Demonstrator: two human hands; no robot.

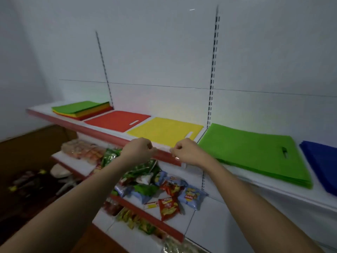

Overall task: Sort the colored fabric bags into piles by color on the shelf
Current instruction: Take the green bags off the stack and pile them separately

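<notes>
A flat yellow bag lies on the upper shelf between a single red bag and a green pile. A blue pile sits at the far right. At the far left is a mixed stack, green on top of yellow and red layers. My left hand and my right hand are at the shelf's front lip, fingers curled, and seem to pinch the yellow bag's near edge.
A red price strip runs along the shelf's front edge. Lower shelves hold several snack packets. Slotted uprights stand against the white back wall. A stool stands on the dark floor at the left.
</notes>
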